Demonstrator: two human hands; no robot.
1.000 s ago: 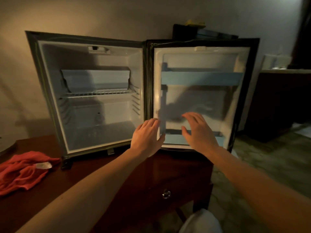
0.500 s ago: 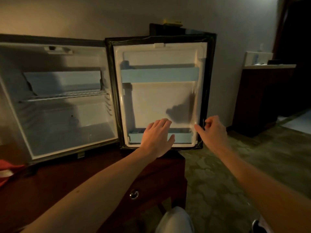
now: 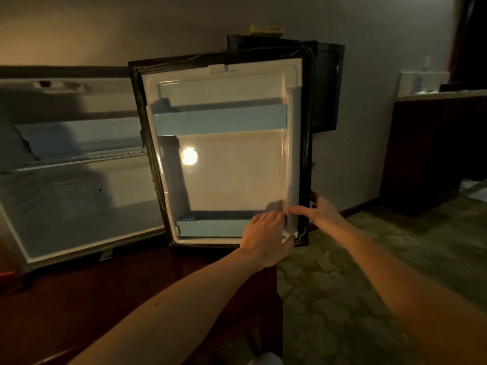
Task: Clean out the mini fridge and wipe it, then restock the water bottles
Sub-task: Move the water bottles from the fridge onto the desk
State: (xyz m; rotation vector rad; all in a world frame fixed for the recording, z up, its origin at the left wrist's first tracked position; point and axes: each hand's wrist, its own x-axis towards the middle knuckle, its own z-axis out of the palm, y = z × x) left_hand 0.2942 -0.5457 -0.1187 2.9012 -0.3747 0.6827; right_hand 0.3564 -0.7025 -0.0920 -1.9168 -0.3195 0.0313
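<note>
The mini fridge (image 3: 79, 201) stands open on a dark wooden table, its white inside bare except for a wire shelf (image 3: 87, 156). The fridge door (image 3: 232, 175) is swung partly round, showing its inner liner with an upper blue rack (image 3: 218, 119) and a lower blue rack (image 3: 210, 226), both bare. My left hand (image 3: 266, 233) lies flat with straight fingers on the liner's lower right corner. My right hand (image 3: 321, 212) grips the door's free right edge, thumb on the inner face and fingers behind it. No water bottles are plainly visible.
The wooden table (image 3: 131, 285) ends just below the door; patterned carpet (image 3: 342, 285) lies to the right. A dark cabinet (image 3: 432, 154) stands at the right wall with a white tray (image 3: 421, 83) of blurred items. A red cloth's tip (image 3: 5, 273) shows at the left edge.
My view has shifted right. My right hand left the liner and took hold of the door's outer edge. My left hand slid right along the lower rack. The door has swung round.
</note>
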